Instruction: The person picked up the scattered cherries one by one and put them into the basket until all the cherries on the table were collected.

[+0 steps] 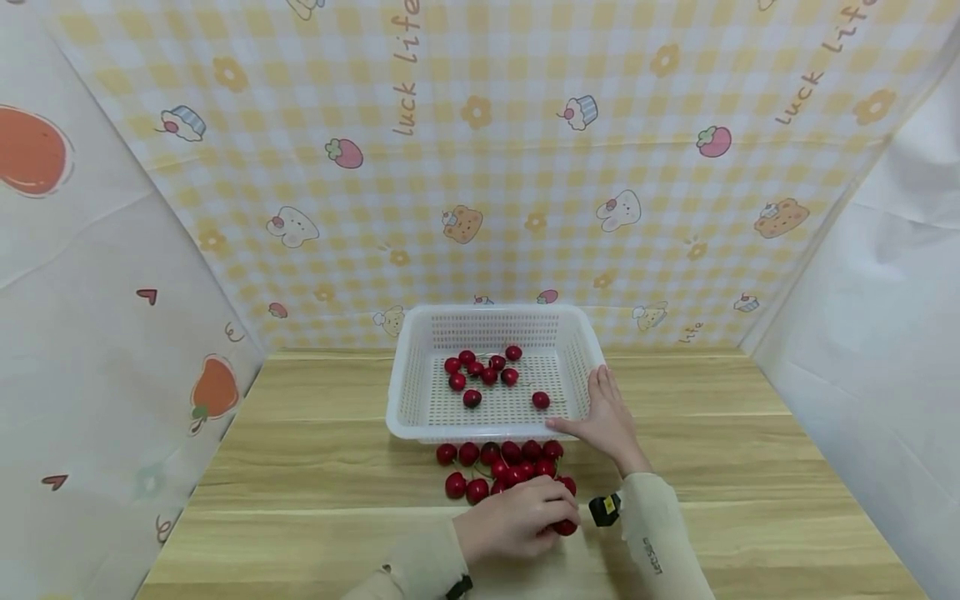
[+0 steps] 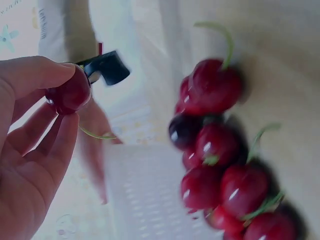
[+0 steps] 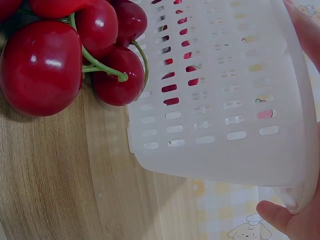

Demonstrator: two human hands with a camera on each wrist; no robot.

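Note:
My left hand (image 1: 521, 517) is over the near side of the cherry pile. In the left wrist view its thumb and fingers pinch one dark red cherry (image 2: 70, 92) with a green stem. My right hand (image 1: 611, 421) holds the near right corner of a white plastic basket (image 1: 397, 392), thumb along the near rim and the other fingers at the right side. Several cherries (image 1: 472, 398) lie inside on its slotted floor. Just in front of the basket, loose cherries (image 1: 468, 453) with stems lie in a pile, partly covered by my left hand.
The basket stands on a wood-grain table (image 1: 322, 467) near its back edge. A yellow checked cloth (image 1: 525, 167) hangs behind it, and white printed cloths (image 1: 112, 333) hang at both sides. A black wrist device (image 1: 604, 510) sits at my right cuff.

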